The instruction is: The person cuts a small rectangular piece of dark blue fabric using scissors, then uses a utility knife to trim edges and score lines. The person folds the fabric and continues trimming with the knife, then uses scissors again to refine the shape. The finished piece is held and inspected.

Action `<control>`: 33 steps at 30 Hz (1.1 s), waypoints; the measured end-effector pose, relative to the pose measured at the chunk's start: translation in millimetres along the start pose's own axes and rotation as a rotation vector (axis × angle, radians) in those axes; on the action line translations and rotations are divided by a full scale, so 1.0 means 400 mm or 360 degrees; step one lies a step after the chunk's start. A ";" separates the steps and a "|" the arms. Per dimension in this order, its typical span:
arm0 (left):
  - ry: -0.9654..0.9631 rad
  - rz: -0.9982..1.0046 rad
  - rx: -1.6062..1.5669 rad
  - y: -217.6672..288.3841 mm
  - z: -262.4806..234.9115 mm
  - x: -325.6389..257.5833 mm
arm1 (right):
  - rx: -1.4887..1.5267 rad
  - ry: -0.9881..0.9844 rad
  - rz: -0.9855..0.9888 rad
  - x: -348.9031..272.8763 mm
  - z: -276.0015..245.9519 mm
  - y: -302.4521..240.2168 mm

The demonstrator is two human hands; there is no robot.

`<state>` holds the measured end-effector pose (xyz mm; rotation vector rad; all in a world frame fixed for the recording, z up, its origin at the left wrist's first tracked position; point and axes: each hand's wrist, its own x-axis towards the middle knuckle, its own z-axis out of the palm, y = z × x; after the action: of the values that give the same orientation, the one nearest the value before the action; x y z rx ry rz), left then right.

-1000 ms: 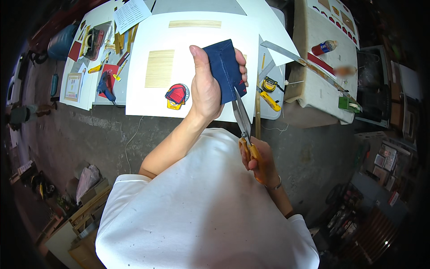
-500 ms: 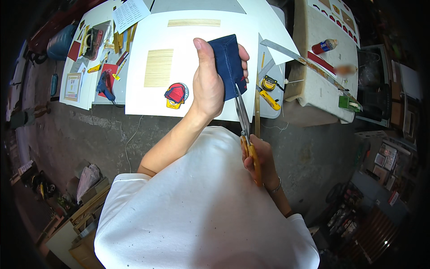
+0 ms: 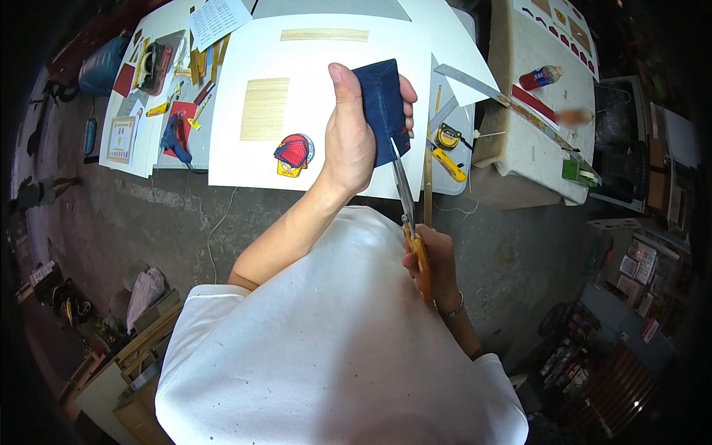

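Observation:
My left hand [image 3: 351,144] grips a folded piece of dark blue fabric [image 3: 380,100] above the white board, thumb on the left side and fingertips showing past its right edge. A seam or crease runs down the fabric, and a small red mark shows at its right edge. In my right hand [image 3: 437,259], close to my shirt, is a pair of scissors [image 3: 404,193] with orange handles. Its blades point up, and their tips reach the fabric's lower edge. Left of my left wrist, a small pile of red, yellow and blue patches [image 3: 294,155] lies on the board.
The white board [image 3: 222,159] carries two pale wood-grain pieces [image 3: 265,109]. To its right lie a tape measure [image 3: 447,136], a yellow utility knife [image 3: 449,165] and a metal ruler [image 3: 463,80]. A blue glue gun [image 3: 175,139] rests at left; a bottle [image 3: 541,77] lies on the right table.
The scissor handles have come closer together and the blades look more closed, tips still at the fabric. The fabric and left hand have shifted slightly right in the picture.

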<state>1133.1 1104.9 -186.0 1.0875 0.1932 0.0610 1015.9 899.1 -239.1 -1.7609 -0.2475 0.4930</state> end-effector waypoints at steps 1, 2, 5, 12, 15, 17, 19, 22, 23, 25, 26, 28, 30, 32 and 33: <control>-0.0007 -0.0009 0.0014 0.000 -0.001 0.001 | 0.0003 0.0007 -0.0011 -0.002 -0.001 0.003; -0.0001 -0.0020 -0.0005 -0.001 -0.002 0.001 | 0.0005 0.0016 -0.0025 -0.004 -0.001 0.006; 0.0000 -0.0031 -0.0046 -0.006 -0.001 -0.001 | 0.0093 -0.0012 -0.0027 -0.009 -0.002 0.007; -0.0058 -0.0051 -0.0007 -0.023 0.003 -0.030 | 0.0216 -0.0129 0.0044 0.009 -0.005 -0.035; -0.0068 -0.0058 -0.0042 -0.027 0.000 -0.032 | 0.0123 -0.0096 0.0067 0.012 0.002 -0.054; -0.0072 -0.0087 -0.0080 -0.026 -0.004 -0.031 | 0.0107 -0.0110 0.0091 0.011 0.006 -0.057; -0.0082 -0.0100 -0.0068 -0.025 -0.004 -0.033 | 0.0125 -0.0069 0.0085 0.009 0.010 -0.053; -0.0088 -0.0097 -0.0075 -0.024 -0.001 -0.037 | 0.0128 -0.0034 0.0054 0.005 0.014 -0.041; -0.0096 -0.0086 -0.0095 -0.023 0.000 -0.039 | 0.0113 -0.0013 0.0012 0.004 0.015 -0.037; -0.0087 -0.0074 -0.0064 -0.022 0.001 -0.041 | 0.0161 -0.0026 0.0052 0.003 0.017 -0.034; -0.0094 -0.0062 -0.0076 -0.022 0.001 -0.042 | 0.0149 -0.0019 0.0013 0.004 0.018 -0.033; -0.0103 -0.0049 -0.0044 -0.024 0.002 -0.044 | 0.0302 -0.0060 0.0042 0.005 0.017 -0.037; -0.0132 -0.0073 -0.0041 -0.029 0.007 -0.049 | 0.0399 -0.0088 0.0032 0.005 0.014 -0.044; -0.0106 -0.0075 -0.0054 -0.037 0.014 -0.057 | 0.0465 -0.0110 0.0029 0.004 0.010 -0.050; -0.0091 -0.0046 -0.0047 -0.039 0.014 -0.057 | 0.0474 -0.0109 0.0047 0.004 0.010 -0.051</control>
<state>1111.1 1089.5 -194.3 1.0553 0.1562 0.0069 1017.6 908.3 -220.3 -1.4608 -0.1855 0.5815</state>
